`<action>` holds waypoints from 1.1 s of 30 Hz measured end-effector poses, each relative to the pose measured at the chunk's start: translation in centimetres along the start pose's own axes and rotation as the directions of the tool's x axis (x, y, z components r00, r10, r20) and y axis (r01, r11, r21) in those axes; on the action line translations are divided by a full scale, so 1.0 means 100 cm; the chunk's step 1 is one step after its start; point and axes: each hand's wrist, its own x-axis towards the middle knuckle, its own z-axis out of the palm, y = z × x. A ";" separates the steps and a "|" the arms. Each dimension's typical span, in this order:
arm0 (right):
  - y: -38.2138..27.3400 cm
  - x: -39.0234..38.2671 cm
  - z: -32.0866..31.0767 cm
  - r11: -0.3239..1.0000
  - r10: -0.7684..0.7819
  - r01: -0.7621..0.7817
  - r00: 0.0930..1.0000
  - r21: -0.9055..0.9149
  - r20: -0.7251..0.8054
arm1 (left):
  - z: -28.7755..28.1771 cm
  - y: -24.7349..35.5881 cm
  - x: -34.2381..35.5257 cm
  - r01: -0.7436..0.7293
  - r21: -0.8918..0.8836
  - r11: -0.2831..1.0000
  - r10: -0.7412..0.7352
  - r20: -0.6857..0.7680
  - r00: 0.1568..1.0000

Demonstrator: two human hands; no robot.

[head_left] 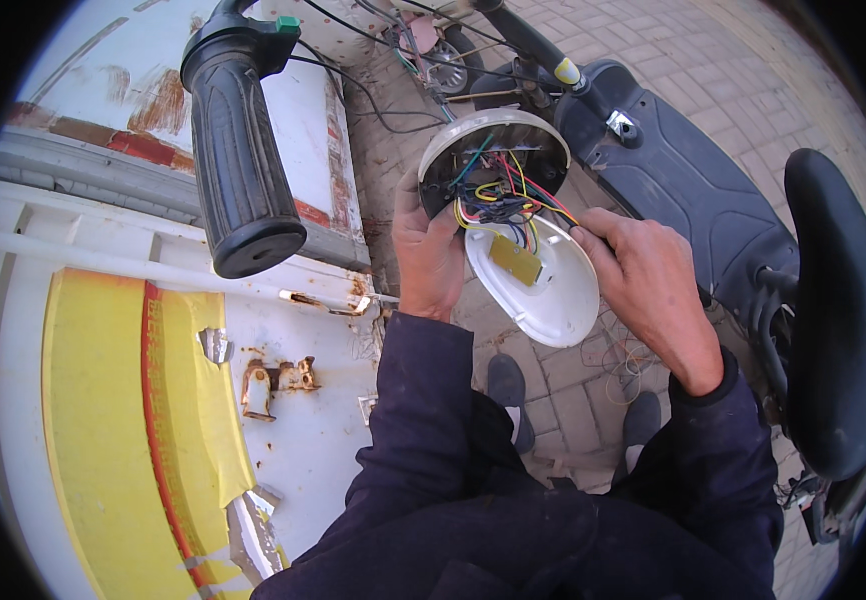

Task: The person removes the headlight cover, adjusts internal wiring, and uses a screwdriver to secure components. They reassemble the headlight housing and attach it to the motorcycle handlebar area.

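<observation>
In the head view, a round housing (pixel 493 120), pale at the rim and dark inside, is held up between the person's hands, its open side facing the person. The left hand (pixel 425 250) grips the housing at its lower left, the thumb at the front near the wiring and the other fingers mostly hidden behind. A tangle of thin wires (pixel 501 200), red, yellow, green and black among them, spills from the housing's lower part. Just below the housing hangs a white rounded cover (pixel 568 290), hollow side up, with a yellowish rectangular piece (pixel 516 262) inside it. The right hand (pixel 653 275), at the housing's lower right, has thumb and forefinger drawn together, pinching red and yellow strands of the wires beside the cover's edge; whether the cover's rim is caught too, I cannot tell.

Left of the housing, well apart from it, juts a black ribbed handlebar grip (pixel 243 160). Right of the housing lies a dark scooter footboard (pixel 698 190), with a black saddle (pixel 838 310) farther right. Below and left of the housing stands a white metal panel (pixel 303 440) bearing a yellow sheet (pixel 103 400); directly below the housing are grey paving bricks (pixel 573 405) and two dark shoes (pixel 506 380)
</observation>
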 end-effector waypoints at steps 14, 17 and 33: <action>0.002 0.001 0.008 0.995 0.033 -0.038 0.998 0.094 0.056 | 0.013 0.002 -0.011 -0.026 0.062 0.998 0.025 0.019 1.000; 0.002 0.001 0.009 0.993 0.053 -0.064 0.993 0.099 0.108 | 0.015 0.002 -0.012 -0.033 0.064 0.997 0.033 -0.004 0.999; 0.004 0.001 0.002 0.969 -0.014 -0.030 0.985 0.247 0.173 | 0.008 0.003 -0.011 -0.071 0.026 0.997 0.072 -0.023 0.997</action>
